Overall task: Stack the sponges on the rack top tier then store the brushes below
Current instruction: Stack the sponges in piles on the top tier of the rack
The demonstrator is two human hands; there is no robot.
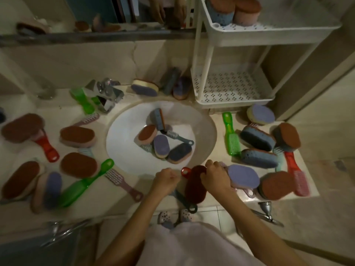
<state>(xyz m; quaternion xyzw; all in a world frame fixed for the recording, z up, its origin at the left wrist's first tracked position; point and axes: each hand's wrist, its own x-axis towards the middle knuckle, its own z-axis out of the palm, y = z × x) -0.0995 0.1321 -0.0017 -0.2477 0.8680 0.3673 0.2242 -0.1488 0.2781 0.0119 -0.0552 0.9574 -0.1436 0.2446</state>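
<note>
Rust-brown oval sponge [195, 186], front edge of pale counter [115, 198]: my right hand [215, 176] grips it; left hand [166, 179] curled, hold unclear.

Scattered sponges [76, 136] and brushes [86, 186] around sink [123, 143]

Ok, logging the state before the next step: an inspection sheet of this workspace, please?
Surface: pale counter around a white sink.
Job's things: stacked sponges on top tier; lower tier holds no brush; loose sponges and brushes on counter and in sink.
Clutter: metal tap.
Hands: right hand grips dark red sponge; left hand curled beside red brush handle, grip unclear.
Cables: nothing seen.
Surroundings: mirror, tiled floor.
</note>
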